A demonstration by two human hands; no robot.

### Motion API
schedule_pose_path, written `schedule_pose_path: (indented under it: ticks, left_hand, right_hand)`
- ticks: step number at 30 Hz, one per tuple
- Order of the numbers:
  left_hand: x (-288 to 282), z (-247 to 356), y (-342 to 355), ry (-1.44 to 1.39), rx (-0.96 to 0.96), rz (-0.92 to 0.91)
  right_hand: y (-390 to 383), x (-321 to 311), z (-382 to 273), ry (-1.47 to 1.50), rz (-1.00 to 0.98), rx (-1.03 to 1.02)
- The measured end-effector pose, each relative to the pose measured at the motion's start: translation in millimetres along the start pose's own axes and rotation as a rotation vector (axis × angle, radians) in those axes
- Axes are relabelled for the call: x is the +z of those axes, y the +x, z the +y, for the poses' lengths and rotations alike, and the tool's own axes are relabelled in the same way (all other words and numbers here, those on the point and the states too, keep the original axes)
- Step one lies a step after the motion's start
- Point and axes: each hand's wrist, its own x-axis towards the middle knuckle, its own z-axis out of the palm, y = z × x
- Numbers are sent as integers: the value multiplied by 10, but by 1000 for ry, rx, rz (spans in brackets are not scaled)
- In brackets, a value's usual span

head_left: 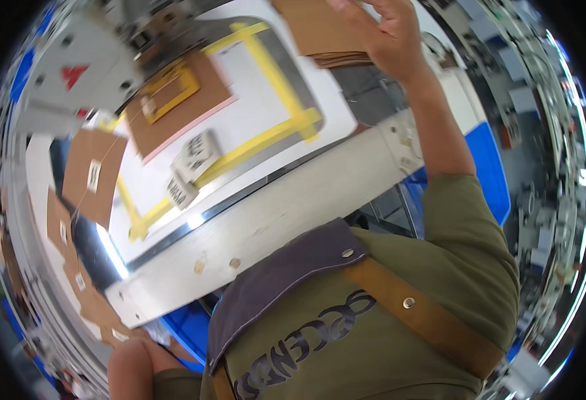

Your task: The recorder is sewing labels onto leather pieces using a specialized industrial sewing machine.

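My right hand (391, 41) is stretched out at the top edge, over the right side of a stack of brown flat panels (326, 37). Its thumb stands apart from the fingers, whose tips are partly cut off by the picture edge. My left arm bends at the lower left, and its hand is out of sight. A brown panel with a pink edge (209, 115) lies under the sewing machine head (79, 73). On that panel rests a yellow frame (187, 81). Two off-white blocks with dark markings, a larger block (198, 152) and a smaller block (181, 191), sit beside it.
Yellow tape (266, 63) borders a white sheet on the worktable. A pale metal beam (273, 220) runs along its near side. Brown labelled panels (93, 177), linked by thread, trail down the left edge. A blue bin (489, 170) stands at right.
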Motion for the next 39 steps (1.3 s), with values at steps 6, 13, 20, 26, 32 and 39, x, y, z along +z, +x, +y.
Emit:
schedule_pose_path:
  ticks: [6, 13, 20, 26, 32, 39]
  left_hand:
    - [-123, 308, -550, 249, 119, -28]
    - [601, -704, -1779, 121, -844, -911]
    - [640, -1168, -2353, 228, -914, -939]
    - [443, -1116, -2517, 227, -894, -906]
    - [425, -1107, -2513, 236, -971, -804]
    - [447, -1020, -2417, 76, -990, -963]
  right_hand:
    - [47, 719, 11, -19, -553, -9]
    - [-85, 1632, 101, -87, -692, -106]
    - [-290, 1599, 395, -267, -642, -55]
    - [-364, 1394, 279, -64, -705, 36]
    - [-412, 1334, 133, -51, -815, -2]
    - [-410, 1337, 116, -102, -848, -1]
